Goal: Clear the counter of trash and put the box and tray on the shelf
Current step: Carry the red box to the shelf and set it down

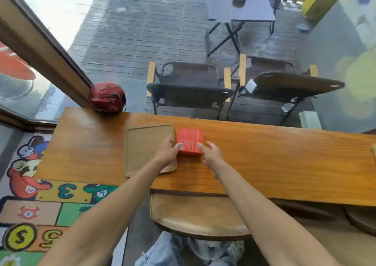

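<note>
A small red box (190,138) lies flat on the wooden counter (264,160), just right of a brown tray (144,143). My left hand (167,153) reaches over the tray's right edge, and its fingertips touch the box's left side. At the box's near right corner, my right hand (211,154) touches it with the fingertips. Neither hand has lifted the box. A crumpled red bag (106,98) sits at the counter's far left corner against the window frame.
A wooden stool (195,215) stands under the counter's near edge in front of me. Beyond the counter are two dark chairs (189,86) and a folding table (238,1) on a deck. A colourful rug (40,204) covers the floor at left.
</note>
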